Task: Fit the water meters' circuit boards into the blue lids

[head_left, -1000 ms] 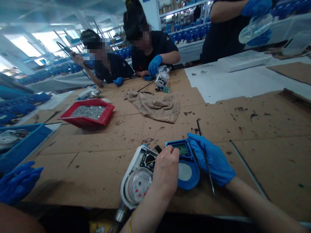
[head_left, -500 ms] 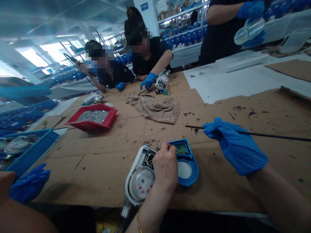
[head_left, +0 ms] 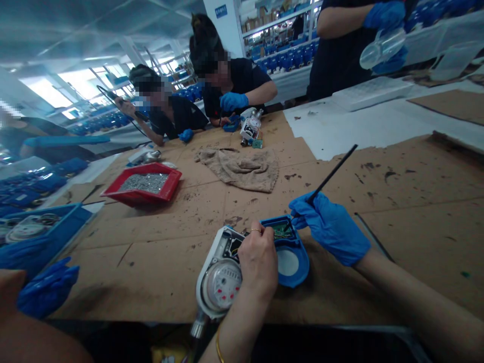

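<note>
My left hand (head_left: 259, 262), bare and with a ring, is closed at the left edge of a blue plastic cover (head_left: 299, 272); the fingertips are partly hidden. Inside the cover is a green circuit board (head_left: 280, 231), with a white round window below it. Left of that hand lies a water meter (head_left: 223, 285) with a white housing and a dial, partly covered by my forearm. My right hand (head_left: 327, 229), in a blue glove, grips a thin black rod (head_left: 336, 171). The rod slants down, its lower end at the circuit board.
A red tray (head_left: 166, 191) of small metal parts stands on the cardboard, near a brown rag (head_left: 245, 169). At left are a blue bin (head_left: 71, 222) and another person's gloved hand (head_left: 49, 287). Co-workers sit across the table by another meter (head_left: 250, 126). A dark strip (head_left: 372, 234) lies right.
My right hand has moved left and tilted the rod from nearly level to steep, bringing its lower end to the circuit board. My left hand stays. The co-worker opposite has raised a gloved hand.
</note>
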The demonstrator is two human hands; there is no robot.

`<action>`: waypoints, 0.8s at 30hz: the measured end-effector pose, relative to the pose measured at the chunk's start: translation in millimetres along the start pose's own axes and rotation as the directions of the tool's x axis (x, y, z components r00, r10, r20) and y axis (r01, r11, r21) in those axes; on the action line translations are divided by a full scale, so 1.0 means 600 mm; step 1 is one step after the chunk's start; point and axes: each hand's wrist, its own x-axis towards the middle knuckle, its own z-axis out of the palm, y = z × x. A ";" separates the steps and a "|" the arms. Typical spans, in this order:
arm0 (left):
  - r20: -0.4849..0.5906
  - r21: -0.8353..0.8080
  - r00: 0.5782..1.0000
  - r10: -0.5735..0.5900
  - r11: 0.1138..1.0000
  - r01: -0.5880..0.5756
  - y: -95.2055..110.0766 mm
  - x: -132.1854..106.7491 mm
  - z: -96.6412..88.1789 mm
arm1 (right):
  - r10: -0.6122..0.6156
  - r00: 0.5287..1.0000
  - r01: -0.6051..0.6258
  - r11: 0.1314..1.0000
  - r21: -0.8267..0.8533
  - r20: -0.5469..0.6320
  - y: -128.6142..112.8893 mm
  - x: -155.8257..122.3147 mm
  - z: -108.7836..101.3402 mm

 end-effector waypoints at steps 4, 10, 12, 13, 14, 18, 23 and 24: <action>-0.015 0.011 1.000 0.020 1.000 -0.019 0.000 0.002 0.004 | -0.036 0.999 0.039 0.987 -0.153 0.021 -0.001 0.002 0.003; 0.026 -0.015 1.000 0.011 1.000 -0.011 0.003 0.003 -0.002 | -0.199 0.975 0.214 0.958 -0.189 0.098 0.007 0.004 0.006; 0.061 -0.055 0.998 0.010 0.998 -0.006 0.002 0.000 -0.007 | -0.206 0.974 0.220 0.957 -0.191 0.090 0.009 0.003 0.009; 0.074 -0.081 0.997 0.011 0.997 -0.005 0.000 -0.002 -0.011 | -0.203 0.976 0.216 0.957 -0.194 0.085 0.009 0.002 0.010; 0.085 -0.111 0.996 0.011 0.994 -0.002 -0.003 -0.004 -0.016 | -0.196 0.977 0.208 0.958 -0.197 0.080 0.010 0.001 0.012; 0.061 -0.211 0.998 -0.004 0.977 0.017 -0.028 -0.014 -0.043 | -0.186 0.981 0.193 0.959 -0.208 0.053 0.014 -0.006 0.019; -0.034 -0.162 0.993 -0.112 0.981 0.105 -0.079 -0.014 -0.089 | -0.196 0.980 0.197 0.968 -0.155 0.027 0.016 -0.017 0.025; -0.034 -0.149 0.992 -0.126 0.982 0.119 -0.088 -0.012 -0.096 | -0.197 0.980 0.199 0.970 -0.143 0.027 0.017 -0.019 0.026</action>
